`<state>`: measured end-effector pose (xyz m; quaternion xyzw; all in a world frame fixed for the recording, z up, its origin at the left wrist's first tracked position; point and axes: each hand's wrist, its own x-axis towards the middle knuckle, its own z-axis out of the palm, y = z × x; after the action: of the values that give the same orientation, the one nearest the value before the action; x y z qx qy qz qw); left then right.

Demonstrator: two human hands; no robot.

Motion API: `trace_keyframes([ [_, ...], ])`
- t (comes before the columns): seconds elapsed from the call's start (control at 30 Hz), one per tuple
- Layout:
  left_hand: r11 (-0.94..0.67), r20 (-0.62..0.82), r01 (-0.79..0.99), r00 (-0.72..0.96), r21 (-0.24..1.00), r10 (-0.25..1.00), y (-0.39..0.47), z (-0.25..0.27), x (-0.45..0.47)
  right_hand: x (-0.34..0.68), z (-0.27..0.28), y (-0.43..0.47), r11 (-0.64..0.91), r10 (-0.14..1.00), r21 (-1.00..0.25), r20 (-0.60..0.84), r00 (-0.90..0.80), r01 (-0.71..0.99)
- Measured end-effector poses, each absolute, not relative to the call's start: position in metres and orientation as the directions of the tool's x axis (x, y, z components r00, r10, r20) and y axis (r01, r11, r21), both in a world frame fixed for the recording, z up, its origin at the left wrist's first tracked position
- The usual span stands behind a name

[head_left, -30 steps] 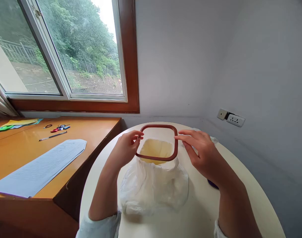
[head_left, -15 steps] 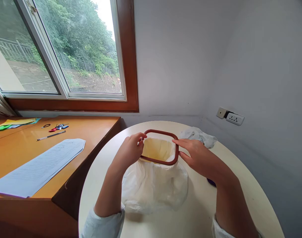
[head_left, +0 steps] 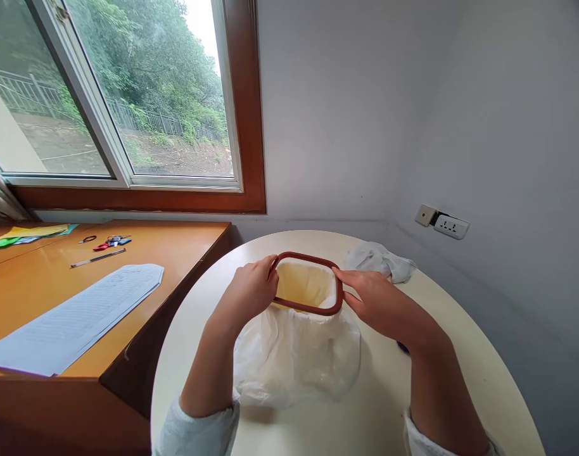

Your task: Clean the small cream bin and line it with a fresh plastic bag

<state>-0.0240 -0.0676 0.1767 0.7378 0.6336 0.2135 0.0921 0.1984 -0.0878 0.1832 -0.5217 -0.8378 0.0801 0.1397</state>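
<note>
A reddish-brown rim ring [head_left: 308, 310], rectangular with rounded corners, is held level over the mouth of a small bin. The bin's pale yellow inside [head_left: 303, 285] shows through the ring. A thin white plastic bag [head_left: 299, 354] lines the bin and hangs down around its outside, spreading on the table. My left hand [head_left: 253, 286] grips the ring's left side, its fingertips partly hidden. On the opposite side, my right hand [head_left: 372, 299] pinches the ring between thumb and fingers. Whether the ring touches the bin's edge I cannot tell.
The bin stands on a round white table [head_left: 199, 354]. Behind my right hand lies a crumpled plastic bag [head_left: 382, 259]; a dark object [head_left: 403, 347] is half hidden by my right wrist. The wooden desk [head_left: 194, 240] at left bears papers [head_left: 80, 316], a pen [head_left: 98, 258] and keys [head_left: 113, 242].
The ring's far edge has dipped slightly. My left fingers, partly lifted off before, are now closed around its left side. My right hand has barely shifted.
</note>
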Motion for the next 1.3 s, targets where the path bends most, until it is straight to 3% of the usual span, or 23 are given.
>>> trace_keyframes([
  [0.4, -0.208, 0.142, 0.892, 0.164, 0.402, 0.976, -0.0680, 0.1779, -0.0247, 0.1940, 0.1826, -0.0881, 0.427, 0.904, -0.249, 0.098, -0.416, 0.869],
  [1.3, -0.206, 0.135, 0.872, 0.163, 0.445, 0.977, -0.0637, 0.1737, -0.0270, 0.1924, 0.1833, -0.0891, 0.407, 0.911, -0.306, 0.075, -0.405, 0.861],
])
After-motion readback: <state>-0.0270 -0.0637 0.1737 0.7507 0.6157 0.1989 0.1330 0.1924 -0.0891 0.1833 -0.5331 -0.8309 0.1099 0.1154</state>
